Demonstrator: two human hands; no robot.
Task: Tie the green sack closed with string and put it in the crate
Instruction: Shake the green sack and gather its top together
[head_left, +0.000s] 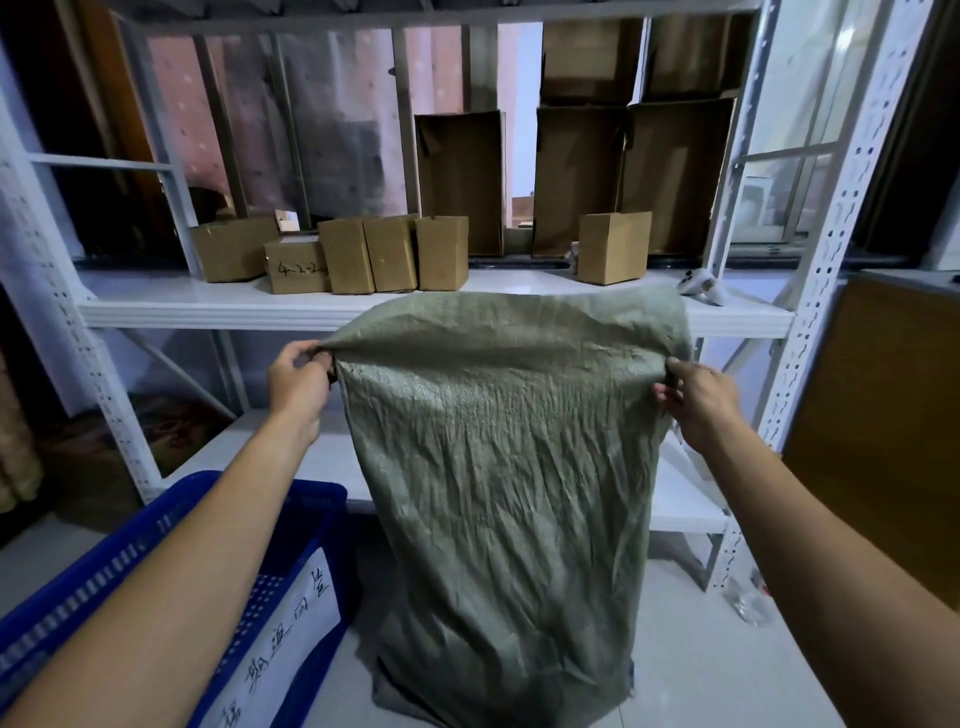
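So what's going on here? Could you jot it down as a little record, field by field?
sack: green sack, standing on the floor, mouth untied
left hand: left hand pinching the sack's top left corner
right hand: right hand pinching the top right corner
string: none visible
crate: blue crate, lower left, beside the sack
shelf: white shelf with cardboard boxes

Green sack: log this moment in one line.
left hand: grips sack mouth | right hand: grips sack mouth | green sack: upright, untied | crate: beside sack

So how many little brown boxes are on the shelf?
6 small boxes: five clustered left on the shelf, one alone right. The sack might hide more.
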